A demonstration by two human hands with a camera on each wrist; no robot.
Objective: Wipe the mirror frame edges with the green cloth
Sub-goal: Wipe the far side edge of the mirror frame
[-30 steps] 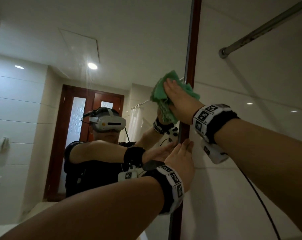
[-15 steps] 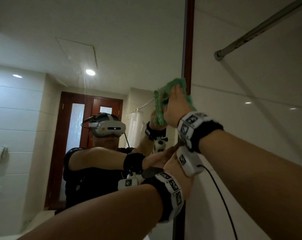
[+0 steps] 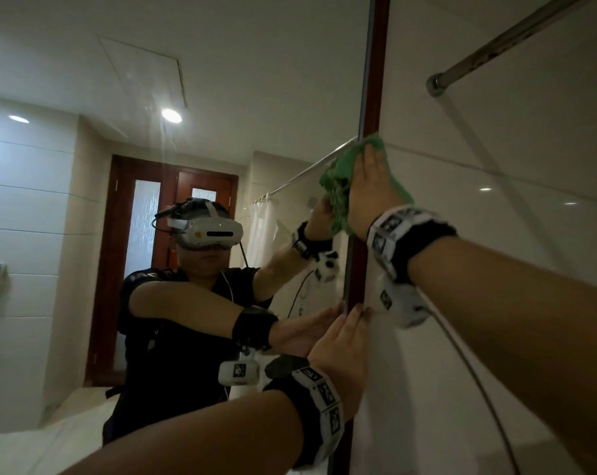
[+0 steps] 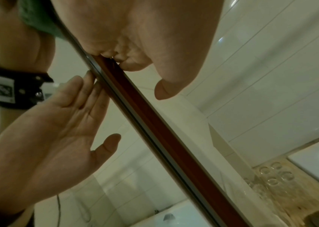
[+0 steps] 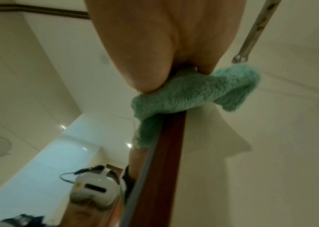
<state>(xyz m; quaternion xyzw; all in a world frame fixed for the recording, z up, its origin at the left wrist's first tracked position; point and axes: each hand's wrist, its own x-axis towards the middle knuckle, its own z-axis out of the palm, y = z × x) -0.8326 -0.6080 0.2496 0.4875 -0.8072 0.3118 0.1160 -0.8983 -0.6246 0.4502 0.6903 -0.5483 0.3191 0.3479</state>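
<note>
1. Right hand (image 3: 370, 197) was up on the vertical dark-red mirror frame (image 3: 372, 97), pinching the green cloth (image 3: 341, 173) against it: thumb on the mirror side, fingers on the wall side.
2. Cloth sat bunched between that hand and the frame and wrapped over the frame's front edge. One fold stuck out toward the tiled wall (image 3: 496, 234), another hung over the mirror glass (image 3: 221, 80).
3. Right wrist view: cloth (image 5: 195, 90) directly under the hand (image 5: 164, 38), frame (image 5: 166, 153) running on below it.
4. Left hand (image 3: 341, 358) was lower on the same frame, well apart from the cloth. Fingers straight and together, tips resting on the frame edge, holding nothing.
5. Shower rod (image 3: 516, 39) met the wall to the right of the frame.
</note>
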